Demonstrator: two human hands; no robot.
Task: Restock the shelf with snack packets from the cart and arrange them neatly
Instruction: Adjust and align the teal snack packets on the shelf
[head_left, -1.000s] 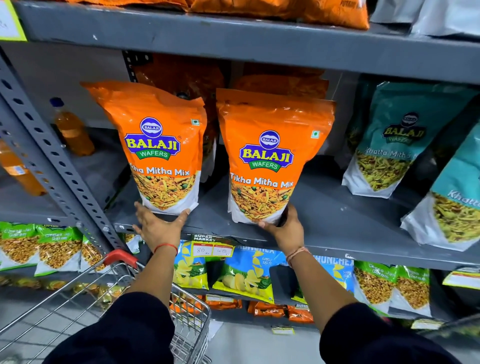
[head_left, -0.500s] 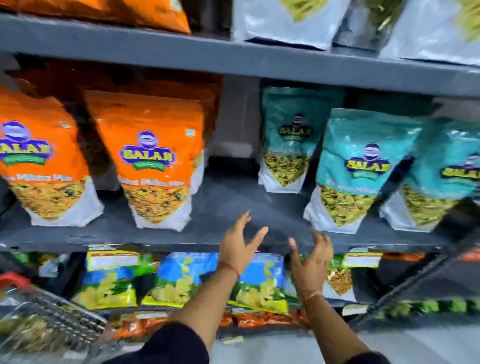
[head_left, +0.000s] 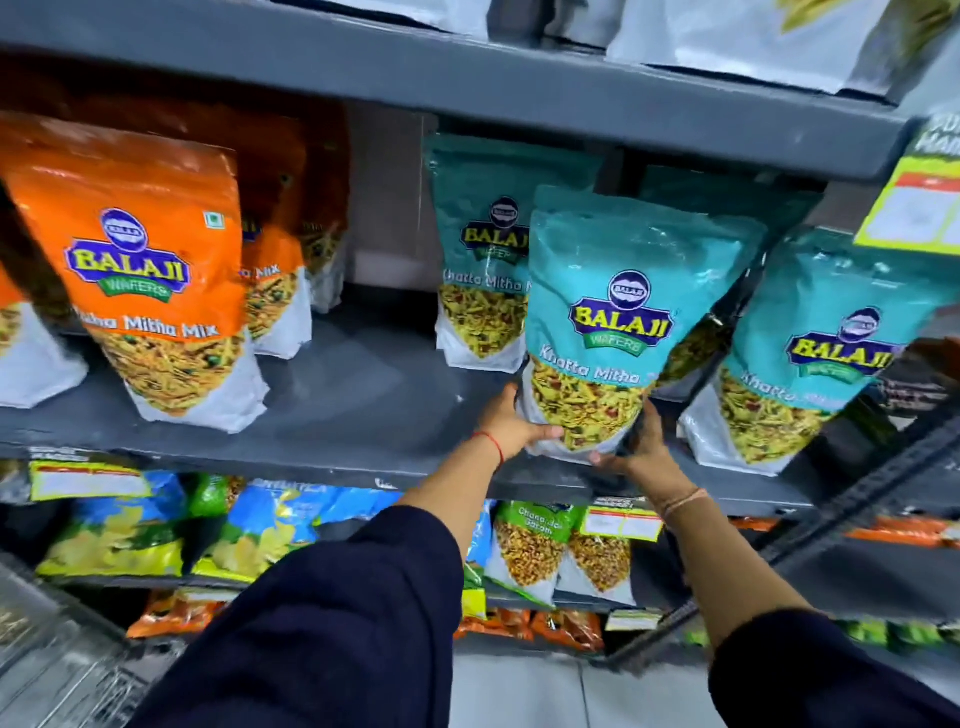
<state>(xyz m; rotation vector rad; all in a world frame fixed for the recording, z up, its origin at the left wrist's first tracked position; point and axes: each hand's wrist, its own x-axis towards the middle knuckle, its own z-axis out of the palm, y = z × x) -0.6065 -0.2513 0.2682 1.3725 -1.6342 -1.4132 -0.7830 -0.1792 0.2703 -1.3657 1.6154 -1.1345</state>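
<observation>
— Where's the packet?
— The teal Khatta Mitha packet (head_left: 621, 332) stands upright near the front edge of the grey shelf (head_left: 363, 405), toward its right end.
— And the hands?
— The left hand (head_left: 511, 423) and right hand (head_left: 641, 447) cup its base, fingers clamped on each lower corner.

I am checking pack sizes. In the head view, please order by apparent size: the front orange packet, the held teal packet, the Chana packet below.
1-2. Orange packet and held teal packet: look alike, so no ranking.
3. Chana packet: smallest, though farther from the camera.
</observation>
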